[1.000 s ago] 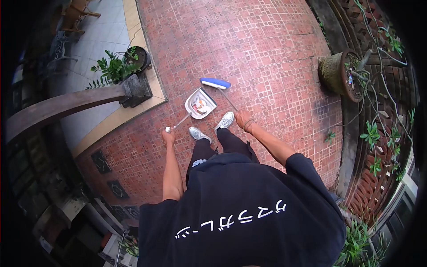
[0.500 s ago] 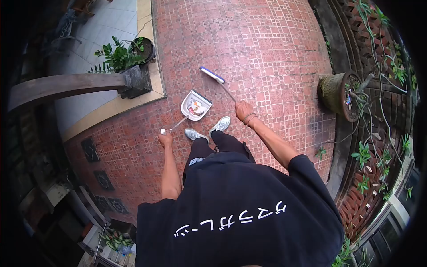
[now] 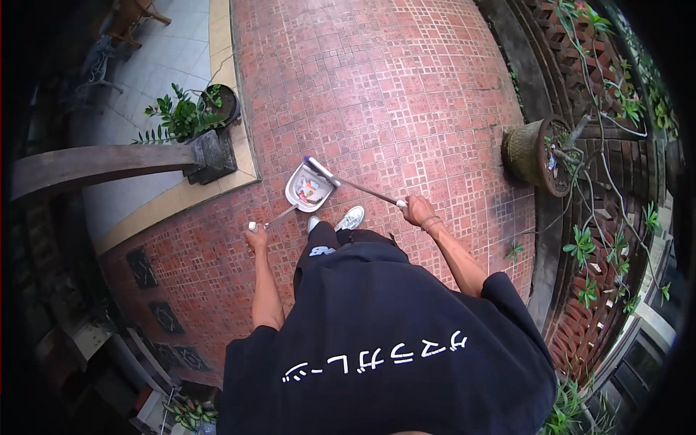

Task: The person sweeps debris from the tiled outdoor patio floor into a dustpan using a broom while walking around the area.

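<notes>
A: Take the left hand first. How is it set?
B: Fingers curled closed round the end of the dustpan handle.
A: Where does that lead?
B: Between one and two o'clock from the hand, to the white dustpan. Small mixed litter lies inside, too small to name.
A: And the right hand?
B: Closed too, wrapped round the broom stick by its white section, with a band on the wrist. The stick runs off towards ten o'clock.
A: To the broom head?
B: Yes, it's lined up along the dustpan's front edge. I can't tell whether they touch.
A: What's round the pan?
B: The left shoe is near it at six o'clock, the right shoe at four, both on red patterned tiles.
A: Farther out?
B: From the pan, a dark pot with a leafy plant sits between ten and eleven. A big mossy planter is near three, well apart, before an openwork brick wall.
</notes>
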A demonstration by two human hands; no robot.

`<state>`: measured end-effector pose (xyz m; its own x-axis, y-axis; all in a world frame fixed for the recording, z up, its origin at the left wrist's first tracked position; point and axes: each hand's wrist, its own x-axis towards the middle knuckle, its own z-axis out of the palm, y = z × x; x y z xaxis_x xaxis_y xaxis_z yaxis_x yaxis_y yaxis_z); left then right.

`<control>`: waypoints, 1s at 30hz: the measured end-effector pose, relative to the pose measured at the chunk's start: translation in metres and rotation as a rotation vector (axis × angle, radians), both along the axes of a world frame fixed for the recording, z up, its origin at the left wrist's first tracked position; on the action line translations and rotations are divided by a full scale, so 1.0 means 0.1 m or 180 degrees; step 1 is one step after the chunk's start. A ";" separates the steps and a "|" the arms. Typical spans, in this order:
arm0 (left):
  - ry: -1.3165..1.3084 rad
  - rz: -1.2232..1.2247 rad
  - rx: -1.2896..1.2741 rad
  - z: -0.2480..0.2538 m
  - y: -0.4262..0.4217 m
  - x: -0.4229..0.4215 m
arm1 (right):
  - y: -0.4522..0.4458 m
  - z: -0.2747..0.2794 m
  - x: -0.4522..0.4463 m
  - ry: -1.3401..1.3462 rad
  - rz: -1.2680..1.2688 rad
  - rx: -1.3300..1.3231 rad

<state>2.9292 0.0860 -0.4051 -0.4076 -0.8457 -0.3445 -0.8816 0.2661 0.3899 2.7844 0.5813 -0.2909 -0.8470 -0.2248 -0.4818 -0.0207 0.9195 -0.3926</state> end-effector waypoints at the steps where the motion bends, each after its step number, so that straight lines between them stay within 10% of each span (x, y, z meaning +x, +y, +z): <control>1: 0.0140 -0.0059 0.0069 -0.01 -0.01 -0.11 | 0.13 0.08 0.05 0.0045 -0.0068 0.0034; 18: 0.1370 -0.0370 0.1885 0.02 0.32 -2.76 | 1.02 0.07 -1.68 -0.0109 -0.1673 0.1194; 30: 0.0131 -0.2188 0.0364 0.39 1.03 -4.31 | -0.16 -0.28 -2.39 -0.0320 -0.1042 0.0408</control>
